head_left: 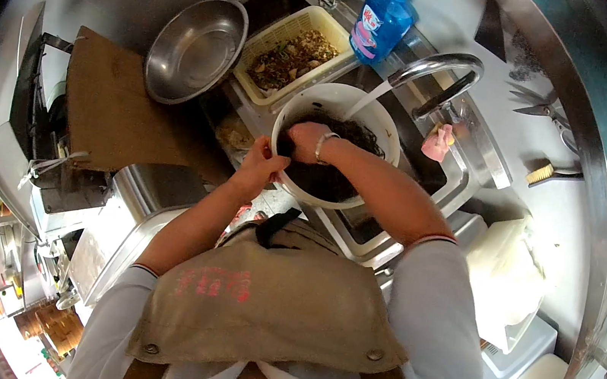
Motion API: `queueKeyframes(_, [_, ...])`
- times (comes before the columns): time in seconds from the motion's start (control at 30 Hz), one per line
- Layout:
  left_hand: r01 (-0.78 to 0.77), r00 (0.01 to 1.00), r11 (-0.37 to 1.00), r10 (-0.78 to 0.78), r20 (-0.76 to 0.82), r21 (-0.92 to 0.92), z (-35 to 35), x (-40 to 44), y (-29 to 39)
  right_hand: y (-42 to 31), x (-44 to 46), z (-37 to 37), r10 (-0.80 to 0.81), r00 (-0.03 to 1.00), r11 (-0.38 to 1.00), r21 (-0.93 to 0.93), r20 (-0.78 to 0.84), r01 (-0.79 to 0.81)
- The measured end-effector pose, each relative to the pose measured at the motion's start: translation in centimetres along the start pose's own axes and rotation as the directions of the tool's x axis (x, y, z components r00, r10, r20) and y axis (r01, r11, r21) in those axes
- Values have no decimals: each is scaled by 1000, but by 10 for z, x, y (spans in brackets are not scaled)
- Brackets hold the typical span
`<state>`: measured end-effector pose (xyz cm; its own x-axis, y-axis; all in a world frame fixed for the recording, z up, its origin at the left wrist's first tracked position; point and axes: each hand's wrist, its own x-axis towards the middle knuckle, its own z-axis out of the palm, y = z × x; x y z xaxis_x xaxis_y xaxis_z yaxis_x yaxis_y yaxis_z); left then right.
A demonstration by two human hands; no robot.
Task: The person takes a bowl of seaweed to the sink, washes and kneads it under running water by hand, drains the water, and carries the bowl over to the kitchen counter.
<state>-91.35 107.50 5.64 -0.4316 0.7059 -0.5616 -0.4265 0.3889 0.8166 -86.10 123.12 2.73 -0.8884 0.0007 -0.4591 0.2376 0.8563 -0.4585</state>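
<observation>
Left hand (pixel 254 168) pinches the near-left rim of the white bucket (pixel 308 104), thumb against fingers. Right hand (pixel 306 138), bracelet (pixel 321 146) at the wrist, is down inside the bucket among dark strands (pixel 325 185); its fingers are sunk in the strands, so cannot tell whether they are spread or closed. Bucket sits at the sink (pixel 459 185), directly in front of both hands. Just beyond the right hand, water (pixel 367 100) runs from a curved faucet (pixel 443 59) into it.

Beyond the left hand: pale yellow basket (pixel 327 21) with brown and green bits (pixel 290 61), and farther left a wide steel basin (pixel 196 49). Well left of that hand, brown cardboard (pixel 104 102). Past the right hand, blue pump bottle (pixel 381 27) near the basket; right of that hand, a pink cloth or sponge (pixel 438 142) on the sink's edge. Farther right, scissors (pixel 551 115) and a brush (pixel 543 173) against a pale surface (wall or counter, cannot tell). Tiled floor (pixel 269 200) shows below the left hand.
</observation>
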Motion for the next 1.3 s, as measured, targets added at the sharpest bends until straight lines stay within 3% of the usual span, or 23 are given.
queueKeyframes(0.1, [18, 1000, 1000, -18, 14, -11, -10, -3, -4, 2, -50, -14, -167, 985, 983, -81, -32, 164])
queueKeyframes(0.17, [36, 999, 999, -36, 29, -2, -16, -1, -8, 4, -81, -36, -104, 978, 993, -43, 179, 114])
queueKeyframes(0.2, [18, 999, 1000, -17, 31, -14, -16, 0, -10, 9, -90, -35, -50, 976, 989, -127, 210, 78])
queueKeyframes(0.37, [-41, 994, 996, 48, 98, -77, -15, 0, -12, 14, -98, -14, 181, 939, 884, -467, 291, -26])
queueKeyframes(0.47, [-41, 997, 997, 44, 57, -58, -3, -3, -1, 27, -55, 27, 151, 953, 780, -624, 264, 49])
queueKeyframes(0.57, [-18, 998, 999, 20, 55, -36, -3, 3, -3, 27, -7, 22, 328, 767, 819, -571, 551, 60])
queueKeyframes(0.67, [-12, 998, 1000, 12, 66, 1, -4, 2, -2, 53, 17, 52, 321, 884, 852, -511, 340, -113])
queueKeyframes(0.77, [-31, 998, 997, 35, 61, -66, -3, 1, -4, 36, 4, 20, 428, 859, 881, -343, 281, -327])
queueKeyframes(0.87, [-18, 1000, 999, 19, 12, -35, 1, 2, -3, 70, 26, 39, 515, 827, 854, -52, 228, -517])
queueKeyframes(0.97, [-8, 1000, 1000, 8, -1, -24, 3, 0, 2, 63, -10, 11, 429, 896, 855, 268, 118, -445])
queueKeyframes(1.07, [-12, 999, 1000, 11, -32, -9, 2, 5, -2, 47, -44, 5, 429, 899, 879, 268, -87, -394])
queueKeyframes(1.17, [-20, 1000, 999, 21, 23, -48, -2, 11, -8, 21, -81, -16, 210, 978, 977, 33, -23, -209])
queueKeyframes(1.2, [-14, 1000, 999, 15, 26, -44, -3, 12, -8, 12, -91, -29, 180, 981, 983, 15, 71, -181])
queueKeyframes(1.3, [6, 999, 1000, -5, 33, -24, -2, 12, -8, 41, -77, -23, 189, 976, 981, 63, -109, -183])
